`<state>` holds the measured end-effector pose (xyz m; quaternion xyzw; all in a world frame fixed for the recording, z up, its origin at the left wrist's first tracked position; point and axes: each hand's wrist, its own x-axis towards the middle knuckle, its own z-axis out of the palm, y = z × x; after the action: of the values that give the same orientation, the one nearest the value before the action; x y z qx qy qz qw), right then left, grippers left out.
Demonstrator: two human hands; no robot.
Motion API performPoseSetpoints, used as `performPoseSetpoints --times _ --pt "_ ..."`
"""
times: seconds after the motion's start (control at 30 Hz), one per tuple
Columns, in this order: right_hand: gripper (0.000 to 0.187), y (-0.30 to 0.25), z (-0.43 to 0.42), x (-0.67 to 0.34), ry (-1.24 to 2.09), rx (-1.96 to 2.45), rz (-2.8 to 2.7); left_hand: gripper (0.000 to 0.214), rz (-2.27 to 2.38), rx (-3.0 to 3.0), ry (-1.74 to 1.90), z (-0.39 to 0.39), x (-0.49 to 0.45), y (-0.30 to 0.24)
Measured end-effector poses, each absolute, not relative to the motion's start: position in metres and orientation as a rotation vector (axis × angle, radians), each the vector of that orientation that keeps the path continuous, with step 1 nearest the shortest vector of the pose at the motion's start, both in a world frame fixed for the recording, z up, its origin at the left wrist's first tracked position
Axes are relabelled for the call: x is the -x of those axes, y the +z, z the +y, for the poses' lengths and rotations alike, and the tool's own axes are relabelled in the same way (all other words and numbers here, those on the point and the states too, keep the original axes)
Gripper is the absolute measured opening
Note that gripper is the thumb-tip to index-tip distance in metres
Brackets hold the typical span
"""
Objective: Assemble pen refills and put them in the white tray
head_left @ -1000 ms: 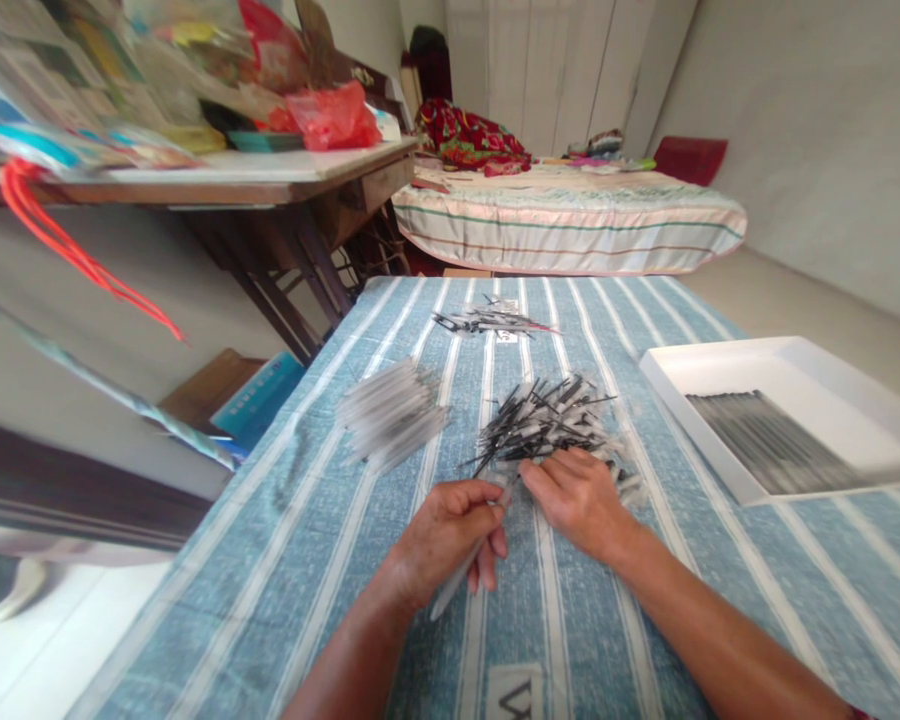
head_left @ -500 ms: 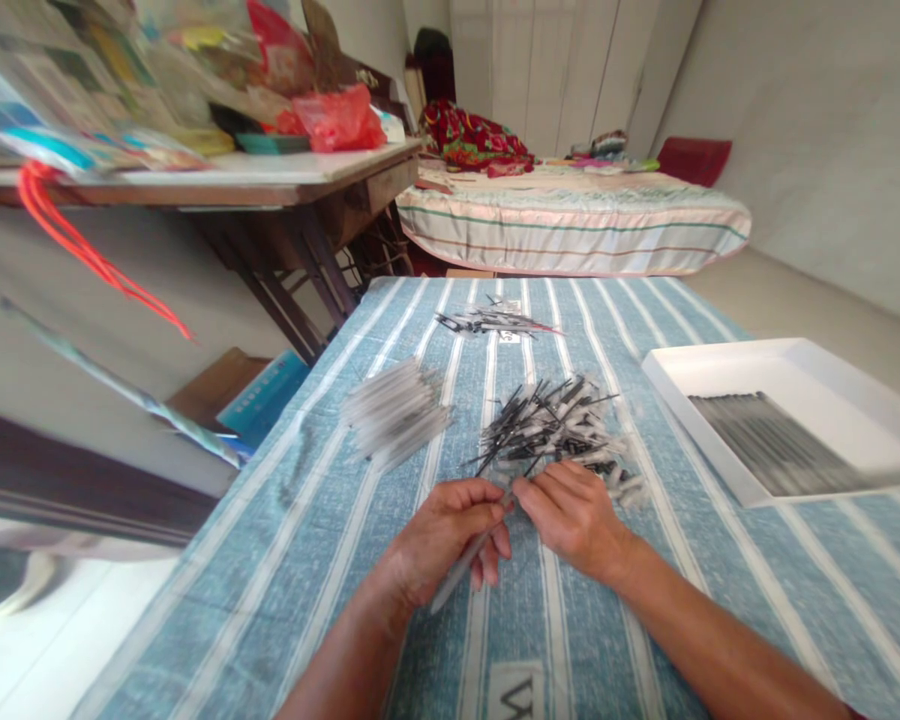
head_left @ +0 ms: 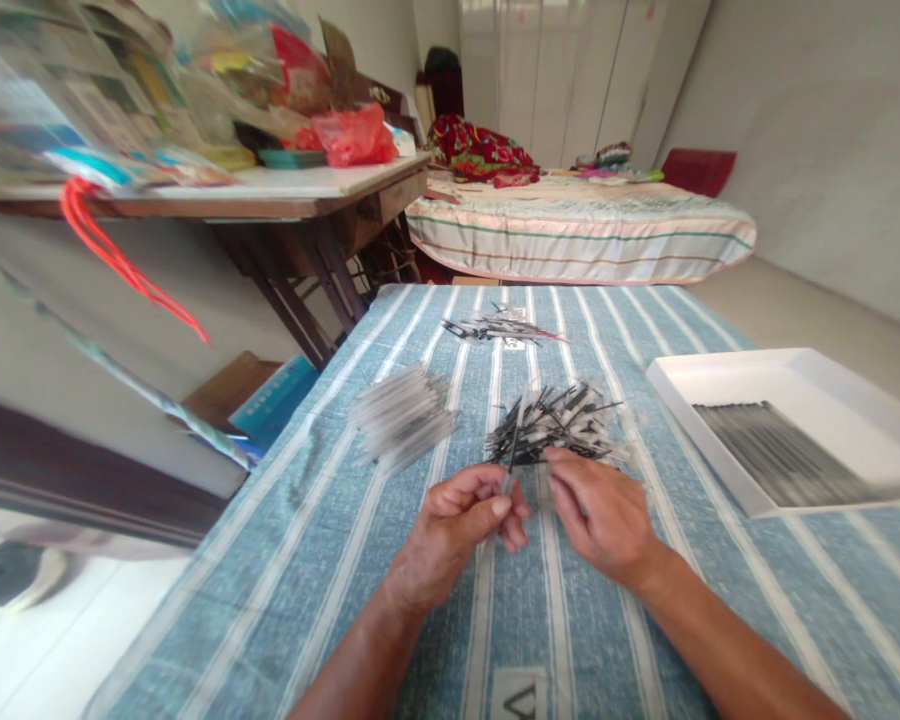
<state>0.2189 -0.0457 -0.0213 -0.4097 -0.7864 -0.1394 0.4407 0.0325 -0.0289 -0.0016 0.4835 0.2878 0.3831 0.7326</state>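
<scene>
My left hand (head_left: 469, 515) is closed, with thumb and fingers pinching a slim pen-like stick (head_left: 520, 425), black low down and pale grey above, pointing up and away. My right hand (head_left: 604, 510) is bent at the near edge of a loose pile of black and whitish stick-like pieces (head_left: 570, 415). Its fingers look slightly apart; I see nothing clearly held in them. Left of the pile lies a row of pale translucent tubes (head_left: 405, 415). Farther back sits a small heap of thin black and pale pieces (head_left: 487, 327), one of them reddish.
A white tray (head_left: 727, 465) at the right holds a row of dark grey sticks (head_left: 780, 450). Blue striped cloth (head_left: 307, 560) covers the table. A cluttered desk (head_left: 270, 195) with dangling red cords (head_left: 135, 270) stands left, and a bed (head_left: 585, 230) lies beyond.
The grey stick in my left hand pointed down toward me; now a stick there points up and away. My right hand has parted from my left and shifted slightly right.
</scene>
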Motion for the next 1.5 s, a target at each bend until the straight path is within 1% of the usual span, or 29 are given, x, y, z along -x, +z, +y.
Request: performPoseSetpoints --times 0.17,0.27,0.33,0.43,0.5,0.53,0.73,0.97,1.1,1.17,1.27,1.37,1.43,1.5 --pt "0.015 -0.03 -0.029 -0.258 -0.448 1.278 -1.831 0.011 0.607 -1.048 0.923 -0.031 -0.031 0.004" --pt "0.015 -0.035 -0.024 -0.275 -0.41 1.371 -1.817 0.013 0.597 -1.018 0.972 -0.031 -0.03 0.005" --pt "0.016 -0.034 -0.024 -0.279 -0.282 1.408 -1.862 0.019 0.586 -0.983 0.99 -0.031 -0.03 0.007" --pt "0.014 -0.03 -0.027 -0.277 0.093 1.446 -2.068 0.032 0.585 -0.932 0.996 -0.032 -0.03 0.008" --pt "0.012 -0.028 -0.028 -0.275 0.303 1.483 -2.164 0.035 0.596 -0.916 0.982 -0.033 -0.03 0.008" --pt "0.012 -0.028 -0.029 -0.274 0.349 1.511 -2.183 0.034 0.604 -0.915 0.971 -0.033 -0.03 0.008" --pt "0.017 -0.031 -0.026 -0.279 0.235 1.684 -2.131 0.029 0.616 -0.934 0.896 -0.033 -0.029 0.005" --pt "0.018 -0.025 -0.025 -0.3 0.526 1.673 -2.004 0.03 0.637 -0.945 0.851 -0.03 -0.029 0.003" --pt "0.014 -0.025 -0.027 -0.3 0.598 1.7 -2.053 0.029 0.671 -0.948 0.845 -0.031 -0.029 0.0" --pt "0.011 -0.026 -0.027 -0.297 0.563 1.735 -2.1 0.029 0.687 -0.948 0.841 -0.031 -0.03 -0.001" --pt "0.013 -0.027 -0.027 -0.292 0.413 1.774 -2.173 0.03 0.704 -0.956 0.807 -0.031 -0.031 -0.003" --pt "0.012 -0.028 -0.027 -0.286 0.32 1.735 -2.211 0.032 0.717 -0.987 0.758 -0.03 -0.032 -0.004" --pt "0.011 -0.027 -0.029 -0.28 0.385 1.643 -2.159 0.032 0.73 -1.009 0.724 -0.03 -0.033 -0.004" --pt "0.009 -0.026 -0.031 -0.273 0.544 1.516 -2.026 0.034 0.748 -1.023 0.695 -0.03 -0.034 -0.004"
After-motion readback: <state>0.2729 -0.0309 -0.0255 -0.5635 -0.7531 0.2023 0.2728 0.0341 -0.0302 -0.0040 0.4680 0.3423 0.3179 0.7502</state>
